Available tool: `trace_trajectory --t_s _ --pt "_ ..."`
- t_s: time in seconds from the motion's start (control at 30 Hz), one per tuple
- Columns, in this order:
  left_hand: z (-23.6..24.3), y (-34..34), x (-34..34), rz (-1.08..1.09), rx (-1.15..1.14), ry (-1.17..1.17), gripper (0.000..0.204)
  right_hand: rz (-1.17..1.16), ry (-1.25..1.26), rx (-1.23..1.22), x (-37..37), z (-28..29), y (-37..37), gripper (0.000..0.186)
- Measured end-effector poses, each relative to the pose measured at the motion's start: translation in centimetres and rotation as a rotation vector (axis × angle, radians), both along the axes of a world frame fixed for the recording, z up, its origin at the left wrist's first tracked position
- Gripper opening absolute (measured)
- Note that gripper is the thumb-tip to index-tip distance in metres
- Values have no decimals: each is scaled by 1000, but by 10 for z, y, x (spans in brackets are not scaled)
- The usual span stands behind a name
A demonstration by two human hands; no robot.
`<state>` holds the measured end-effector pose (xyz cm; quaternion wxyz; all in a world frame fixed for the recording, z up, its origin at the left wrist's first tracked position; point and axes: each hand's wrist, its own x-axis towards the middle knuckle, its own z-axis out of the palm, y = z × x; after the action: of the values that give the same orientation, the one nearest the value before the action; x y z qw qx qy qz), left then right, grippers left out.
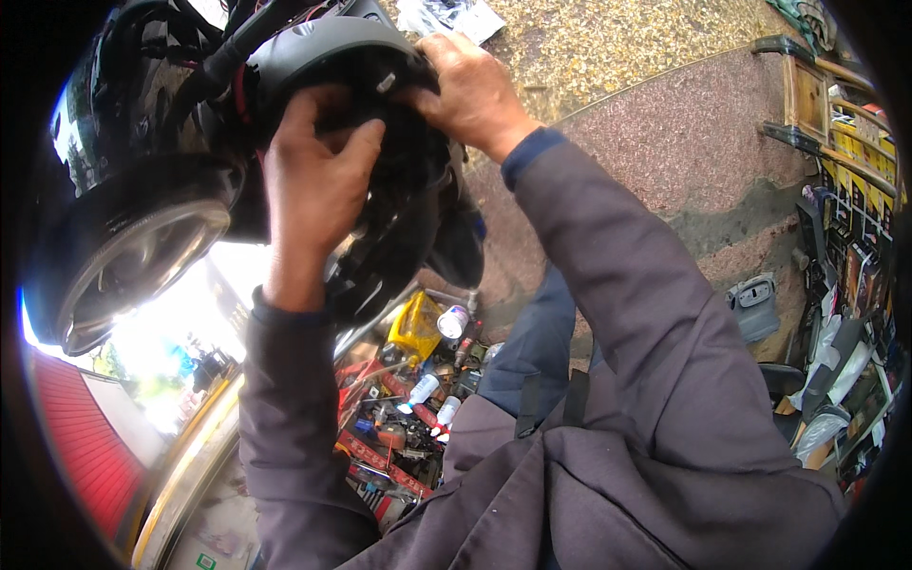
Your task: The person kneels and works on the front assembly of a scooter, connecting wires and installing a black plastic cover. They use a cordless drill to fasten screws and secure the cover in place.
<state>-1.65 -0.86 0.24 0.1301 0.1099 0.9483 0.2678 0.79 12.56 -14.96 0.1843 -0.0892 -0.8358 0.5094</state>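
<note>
A scooter-like vehicle's black front bodywork (123,133) fills the upper left, with a large lamp (142,271) low on it. A curved grey cover (318,49) tops a black housing (389,218) with a dark hollow. My left hand (321,190) is at the hollow under the cover, index finger bent into it and thumb raised; whatever these fingers hold is hidden. My right hand (467,90) is closed on the right end of the grey-and-black cover, its fingertips partly hidden in shadow. Black cables and a red one run up behind the cover.
Below the vehicle lie jumbled tools, bottles and a yellow container (412,325). Along the right are a wooden-and-metal frame (800,90), stacked items and a grey case (753,309). The speckled floor (627,114) stretches behind my hands. A red panel (81,427) stands at lower left.
</note>
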Motion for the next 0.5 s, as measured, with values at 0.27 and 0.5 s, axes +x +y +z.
trace_trajectory --t_s 0.27,0.5 --pt "-19 4 -8 -261 -94 339 42 130 9 -125 -10 -4 6 50" --pt "-35 9 -23 -102 14 289 27 160 -75 -159 -14 0 8 50"
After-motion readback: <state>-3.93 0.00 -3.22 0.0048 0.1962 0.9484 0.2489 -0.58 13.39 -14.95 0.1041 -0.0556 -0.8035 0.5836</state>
